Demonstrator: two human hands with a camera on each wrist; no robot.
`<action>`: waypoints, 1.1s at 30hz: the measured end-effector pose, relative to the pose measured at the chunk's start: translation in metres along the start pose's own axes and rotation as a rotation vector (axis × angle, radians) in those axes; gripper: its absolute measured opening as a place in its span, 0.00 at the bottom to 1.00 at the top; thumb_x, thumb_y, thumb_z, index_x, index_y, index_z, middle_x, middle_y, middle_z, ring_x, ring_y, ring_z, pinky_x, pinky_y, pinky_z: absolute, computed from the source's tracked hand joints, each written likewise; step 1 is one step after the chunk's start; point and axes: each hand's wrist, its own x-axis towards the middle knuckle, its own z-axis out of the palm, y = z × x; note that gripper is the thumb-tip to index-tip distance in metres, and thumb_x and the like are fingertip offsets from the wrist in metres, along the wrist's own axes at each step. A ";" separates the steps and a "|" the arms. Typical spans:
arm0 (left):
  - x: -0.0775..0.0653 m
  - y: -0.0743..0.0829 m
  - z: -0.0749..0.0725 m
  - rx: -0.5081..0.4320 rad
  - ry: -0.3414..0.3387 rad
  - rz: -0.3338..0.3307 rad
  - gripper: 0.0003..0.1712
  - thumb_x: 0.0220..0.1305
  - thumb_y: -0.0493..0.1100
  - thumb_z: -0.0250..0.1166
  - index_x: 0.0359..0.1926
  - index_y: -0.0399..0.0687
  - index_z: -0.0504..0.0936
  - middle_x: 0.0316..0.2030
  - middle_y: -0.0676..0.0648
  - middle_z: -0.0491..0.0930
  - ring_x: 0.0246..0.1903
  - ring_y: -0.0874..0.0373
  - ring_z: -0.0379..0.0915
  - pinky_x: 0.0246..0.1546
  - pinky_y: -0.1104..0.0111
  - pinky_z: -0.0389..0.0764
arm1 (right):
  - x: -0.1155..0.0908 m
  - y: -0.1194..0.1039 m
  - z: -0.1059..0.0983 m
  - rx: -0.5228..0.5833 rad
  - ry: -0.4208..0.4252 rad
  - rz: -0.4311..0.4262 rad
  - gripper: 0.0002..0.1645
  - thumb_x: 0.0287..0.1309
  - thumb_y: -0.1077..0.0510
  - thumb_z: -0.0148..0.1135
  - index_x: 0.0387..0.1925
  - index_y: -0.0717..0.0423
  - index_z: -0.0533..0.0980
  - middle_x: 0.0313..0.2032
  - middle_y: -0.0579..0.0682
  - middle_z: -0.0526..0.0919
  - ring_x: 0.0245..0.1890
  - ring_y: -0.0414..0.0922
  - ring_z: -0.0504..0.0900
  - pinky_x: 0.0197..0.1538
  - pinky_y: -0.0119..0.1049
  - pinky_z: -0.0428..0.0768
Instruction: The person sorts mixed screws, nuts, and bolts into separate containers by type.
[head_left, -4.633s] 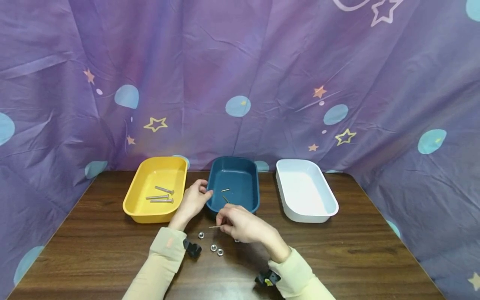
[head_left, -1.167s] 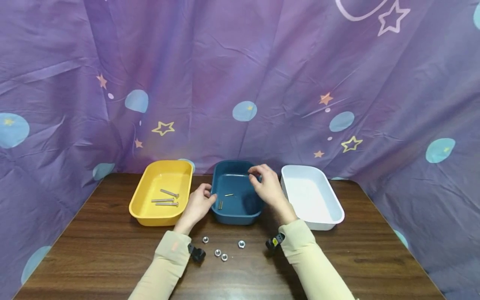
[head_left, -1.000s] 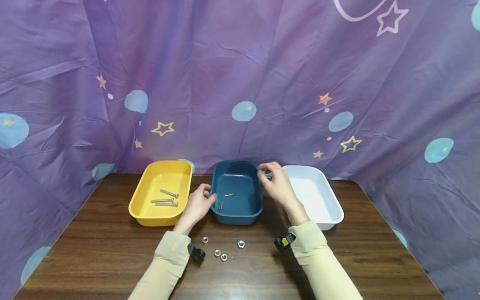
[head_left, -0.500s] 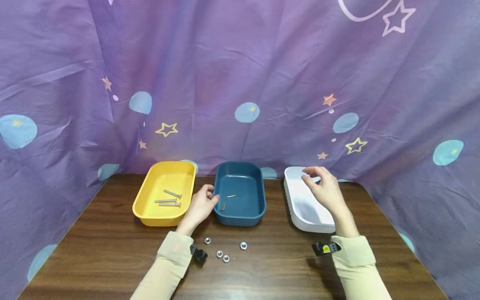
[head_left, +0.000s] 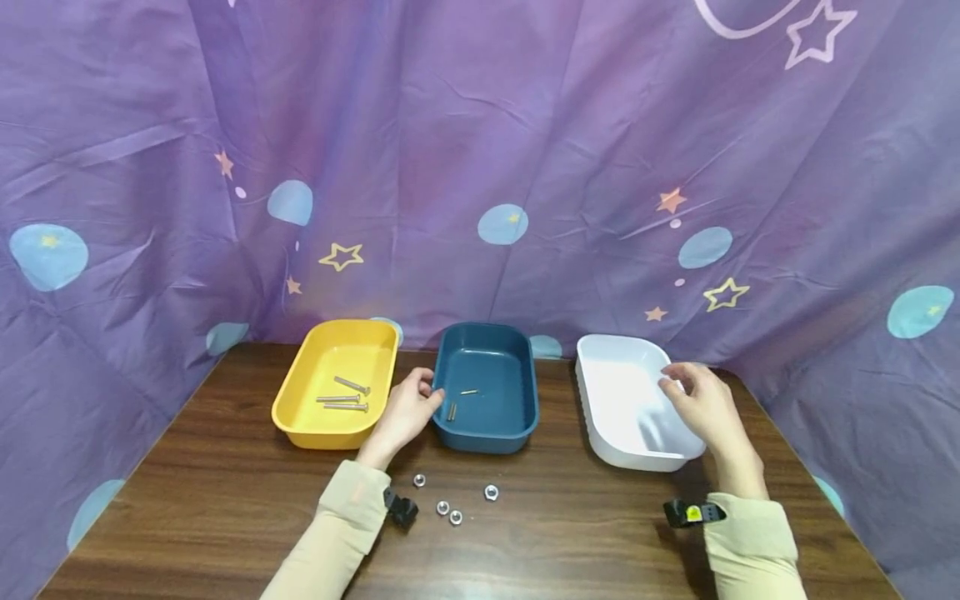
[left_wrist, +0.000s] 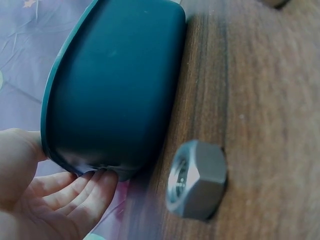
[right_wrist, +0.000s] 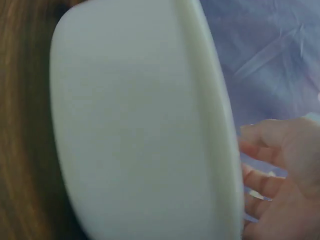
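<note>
My left hand [head_left: 405,410] grips the left rim of the blue tray [head_left: 487,442], thumb on the rim and fingers against the outer wall in the left wrist view. Three thin brass-coloured pieces lie in that tray, one apart [head_left: 468,392] and two side by side [head_left: 452,412]. Over the right rim of the white tray [head_left: 637,458] is my right hand [head_left: 705,408], loosely bent with nothing seen in it. Its fingertips are partly hidden behind the tray's edge in the right wrist view.
Several steel hex nuts [head_left: 491,492] lie on the wooden table [head_left: 555,542] in front of the blue tray; one nut [left_wrist: 196,180] shows large in the left wrist view. A yellow tray [head_left: 330,437] at left holds three long bolts [head_left: 345,407]. A purple curtain [head_left: 450,125] hangs behind.
The right hand, which pinched a thin brass-coloured piece earlier, has let it go in the blue tray and moved right to the white tray. The left hand stays at the blue tray's rim.
</note>
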 end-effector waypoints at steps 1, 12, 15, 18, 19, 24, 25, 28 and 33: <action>0.000 0.000 0.000 -0.002 -0.002 -0.002 0.21 0.64 0.42 0.64 0.55 0.37 0.74 0.32 0.46 0.80 0.34 0.54 0.78 0.39 0.59 0.78 | -0.002 0.005 0.000 -0.013 -0.010 0.009 0.14 0.62 0.59 0.60 0.44 0.67 0.78 0.40 0.65 0.80 0.40 0.60 0.77 0.43 0.52 0.70; -0.001 0.001 0.002 0.015 0.020 0.021 0.20 0.65 0.42 0.64 0.55 0.36 0.75 0.31 0.47 0.79 0.32 0.56 0.77 0.37 0.60 0.77 | -0.010 0.039 0.010 0.024 0.030 0.201 0.15 0.63 0.59 0.59 0.47 0.66 0.78 0.40 0.64 0.82 0.38 0.54 0.78 0.39 0.44 0.71; -0.002 0.001 0.002 0.023 0.029 0.028 0.20 0.68 0.45 0.61 0.56 0.37 0.74 0.31 0.47 0.79 0.32 0.55 0.77 0.38 0.60 0.77 | -0.010 0.042 0.011 0.030 0.046 0.249 0.15 0.62 0.60 0.60 0.47 0.65 0.78 0.38 0.61 0.82 0.35 0.52 0.77 0.37 0.42 0.69; -0.006 0.003 0.000 0.032 0.037 0.032 0.21 0.70 0.46 0.59 0.57 0.36 0.74 0.32 0.46 0.79 0.32 0.55 0.76 0.39 0.58 0.77 | -0.010 0.043 0.011 0.027 0.039 0.287 0.14 0.61 0.60 0.60 0.46 0.65 0.78 0.36 0.59 0.82 0.33 0.50 0.76 0.36 0.42 0.69; -0.007 0.003 0.000 0.035 0.037 0.036 0.21 0.71 0.46 0.58 0.57 0.36 0.74 0.32 0.46 0.79 0.32 0.54 0.76 0.39 0.58 0.77 | -0.010 0.044 0.011 0.025 0.034 0.298 0.14 0.61 0.60 0.60 0.46 0.65 0.78 0.36 0.59 0.83 0.33 0.49 0.76 0.36 0.41 0.69; -0.016 0.007 -0.004 0.071 0.029 0.080 0.23 0.69 0.45 0.59 0.59 0.34 0.72 0.34 0.45 0.77 0.32 0.55 0.75 0.38 0.59 0.77 | -0.009 0.043 0.007 0.018 0.018 0.328 0.15 0.61 0.59 0.60 0.45 0.65 0.79 0.36 0.60 0.84 0.32 0.48 0.78 0.35 0.40 0.71; -0.018 0.008 -0.005 0.088 0.030 0.094 0.23 0.69 0.45 0.60 0.59 0.34 0.72 0.34 0.45 0.76 0.33 0.55 0.74 0.38 0.60 0.76 | -0.009 0.043 0.006 0.017 0.018 0.329 0.16 0.61 0.58 0.60 0.46 0.65 0.79 0.36 0.61 0.84 0.32 0.48 0.78 0.34 0.40 0.71; -0.027 0.010 -0.009 0.138 0.041 0.125 0.23 0.68 0.44 0.61 0.58 0.35 0.73 0.34 0.45 0.75 0.33 0.55 0.73 0.38 0.60 0.75 | -0.009 0.043 0.005 0.020 0.014 0.333 0.16 0.61 0.58 0.60 0.46 0.66 0.79 0.36 0.61 0.84 0.31 0.47 0.79 0.32 0.38 0.72; -0.044 0.010 -0.017 0.193 0.038 0.145 0.22 0.67 0.43 0.62 0.57 0.37 0.74 0.36 0.45 0.75 0.34 0.54 0.73 0.38 0.59 0.75 | -0.010 0.045 0.006 0.036 -0.016 0.364 0.18 0.62 0.57 0.60 0.48 0.67 0.79 0.37 0.61 0.84 0.29 0.44 0.79 0.31 0.36 0.73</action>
